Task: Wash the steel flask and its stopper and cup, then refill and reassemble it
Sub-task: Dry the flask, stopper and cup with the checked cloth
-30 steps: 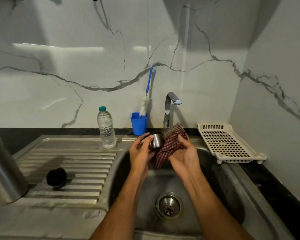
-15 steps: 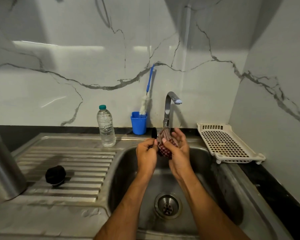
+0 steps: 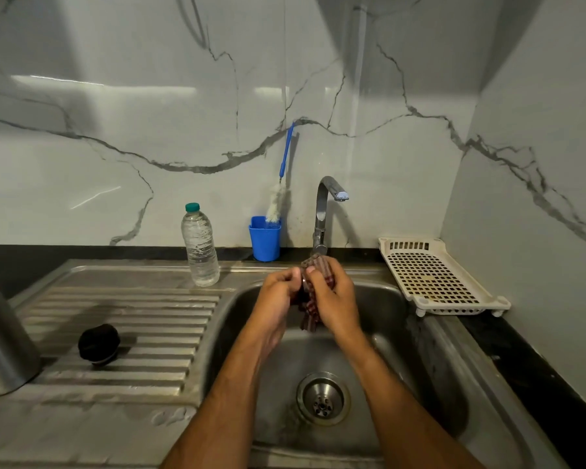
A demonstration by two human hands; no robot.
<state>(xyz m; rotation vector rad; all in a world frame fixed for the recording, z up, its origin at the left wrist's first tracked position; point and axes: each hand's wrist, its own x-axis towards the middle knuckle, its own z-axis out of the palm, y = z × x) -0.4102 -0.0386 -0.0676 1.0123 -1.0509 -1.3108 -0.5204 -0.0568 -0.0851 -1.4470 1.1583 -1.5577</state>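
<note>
Over the sink basin (image 3: 396,336), both hands meet around a red checked cloth (image 3: 310,313). My left hand (image 3: 278,292) grips the small steel cup, which is almost wholly hidden; only a sliver of its rim (image 3: 304,283) shows between the hands. My right hand (image 3: 335,296) holds the cloth wrapped against the cup. The steel flask body (image 3: 0,336) stands at the far left edge of the drainboard. Its black stopper (image 3: 99,343) lies on the drainboard ribs.
The tap (image 3: 323,211) stands behind the hands with no water visible. A clear water bottle (image 3: 200,247) and a blue holder (image 3: 265,238) with a bottle brush (image 3: 279,187) sit at the back. A cream plastic rack (image 3: 433,277) lies right of the sink.
The hands have drawn closer together and the cloth has been bunched around the cup, which was plainly visible a second ago and is now nearly covered.
</note>
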